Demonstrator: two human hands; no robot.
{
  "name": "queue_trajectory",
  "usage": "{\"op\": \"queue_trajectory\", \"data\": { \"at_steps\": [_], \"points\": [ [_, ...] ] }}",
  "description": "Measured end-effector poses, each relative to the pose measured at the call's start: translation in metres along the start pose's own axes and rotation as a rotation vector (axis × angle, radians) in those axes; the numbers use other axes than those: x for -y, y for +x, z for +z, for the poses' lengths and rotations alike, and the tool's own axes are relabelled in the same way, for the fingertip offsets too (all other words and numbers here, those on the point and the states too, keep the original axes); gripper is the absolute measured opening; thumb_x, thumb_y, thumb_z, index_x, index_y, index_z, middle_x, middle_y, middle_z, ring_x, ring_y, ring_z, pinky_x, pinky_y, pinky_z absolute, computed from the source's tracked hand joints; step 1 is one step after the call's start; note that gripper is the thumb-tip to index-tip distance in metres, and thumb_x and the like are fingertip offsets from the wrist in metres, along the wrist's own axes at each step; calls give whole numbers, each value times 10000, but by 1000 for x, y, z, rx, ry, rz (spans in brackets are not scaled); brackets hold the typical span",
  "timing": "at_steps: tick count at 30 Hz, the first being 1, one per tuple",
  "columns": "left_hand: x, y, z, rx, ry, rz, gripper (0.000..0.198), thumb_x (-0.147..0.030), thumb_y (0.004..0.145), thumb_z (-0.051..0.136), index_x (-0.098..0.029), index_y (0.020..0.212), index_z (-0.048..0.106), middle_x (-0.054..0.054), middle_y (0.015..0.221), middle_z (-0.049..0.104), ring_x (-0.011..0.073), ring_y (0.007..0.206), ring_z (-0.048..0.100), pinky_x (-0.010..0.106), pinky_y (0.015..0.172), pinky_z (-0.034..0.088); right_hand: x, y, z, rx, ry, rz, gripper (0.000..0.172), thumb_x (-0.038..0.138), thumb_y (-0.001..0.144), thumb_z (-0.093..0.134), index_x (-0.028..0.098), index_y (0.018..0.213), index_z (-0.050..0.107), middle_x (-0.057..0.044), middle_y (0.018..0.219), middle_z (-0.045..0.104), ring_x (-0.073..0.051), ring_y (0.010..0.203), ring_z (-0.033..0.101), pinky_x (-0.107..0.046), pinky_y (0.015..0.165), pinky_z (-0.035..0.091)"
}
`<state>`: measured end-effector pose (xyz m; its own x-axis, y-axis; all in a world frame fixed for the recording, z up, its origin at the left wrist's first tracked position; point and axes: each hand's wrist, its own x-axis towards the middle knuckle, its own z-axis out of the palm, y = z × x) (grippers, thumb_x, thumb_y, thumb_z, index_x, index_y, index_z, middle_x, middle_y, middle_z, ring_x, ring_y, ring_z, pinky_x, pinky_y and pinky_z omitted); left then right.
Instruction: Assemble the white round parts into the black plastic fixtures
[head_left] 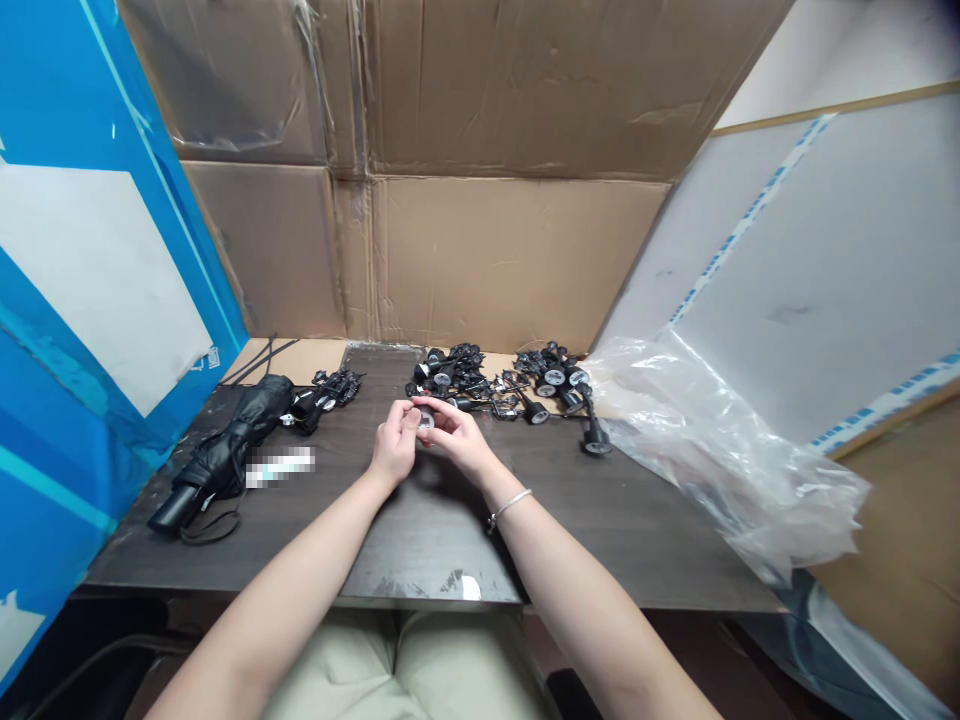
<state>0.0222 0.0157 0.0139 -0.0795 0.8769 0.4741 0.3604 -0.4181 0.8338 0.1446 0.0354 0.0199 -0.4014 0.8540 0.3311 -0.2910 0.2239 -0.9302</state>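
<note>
In front of the far piles, my left hand (pixel 397 440) and my right hand (pixel 459 436) come together over the table. Between their fingers is a small round black part with a pale face (pixel 426 420); both hands are closed on it. The fingers cover most of the part, so its exact kind does not show. Just beyond my hands lies a pile of small black cup-shaped parts with thin stems or cords (pixel 457 372). Further right is a second pile of similar parts (pixel 555 375), with one cup-shaped piece (pixel 597 438) lying nearer to me.
A folded black umbrella (pixel 232 445) lies at the left, beside a smaller cluster of black parts (pixel 324 397). Crumpled clear plastic (pixel 720 450) covers the table's right side. Cardboard (pixel 517 260) walls the back, a blue panel (pixel 172 230) the left. The dark table (pixel 600 540) ends near my lap.
</note>
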Motion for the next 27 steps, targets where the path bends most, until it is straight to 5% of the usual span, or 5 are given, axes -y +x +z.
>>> {"op": "queue_trajectory", "data": {
  "at_steps": [6, 13, 22, 27],
  "points": [
    [0, 1, 1, 5, -18, -19, 334, -496, 832, 351, -199, 873, 498, -21, 567, 599, 138, 542, 585, 239, 555, 446, -2, 1, -2, 17, 23, -1, 451, 232, 628, 688, 206, 1067, 586, 50, 629, 548, -80, 544, 473, -230, 546, 440],
    [7, 4, 1, -98, -21, -26, 376, -499, 835, 336, -188, 911, 533, 23, 723, 647, 141, 635, 605, 247, 597, 465, -10, 3, 3, -10, 57, 0, 562, 324, 634, 686, 251, 1162, 506, 6, 825, 616, -113, 692, 547, -251, 619, 487],
    [13, 3, 2, -5, -100, -19, 463, -534, 849, 281, -179, 996, 540, -12, 602, 606, 115, 463, 559, 234, 514, 459, -10, 3, 6, -54, -24, -56, 407, 364, 685, 634, 242, 1056, 522, 21, 757, 570, -95, 586, 514, -238, 542, 466],
    [16, 4, 1, 65, -113, -2, 475, -515, 857, 272, -175, 1102, 496, -20, 611, 604, 99, 436, 543, 217, 485, 430, 9, 6, -9, -81, -219, -105, 326, 341, 715, 612, 206, 1006, 549, -4, 791, 604, -133, 725, 575, -292, 695, 485]
  ]
}}
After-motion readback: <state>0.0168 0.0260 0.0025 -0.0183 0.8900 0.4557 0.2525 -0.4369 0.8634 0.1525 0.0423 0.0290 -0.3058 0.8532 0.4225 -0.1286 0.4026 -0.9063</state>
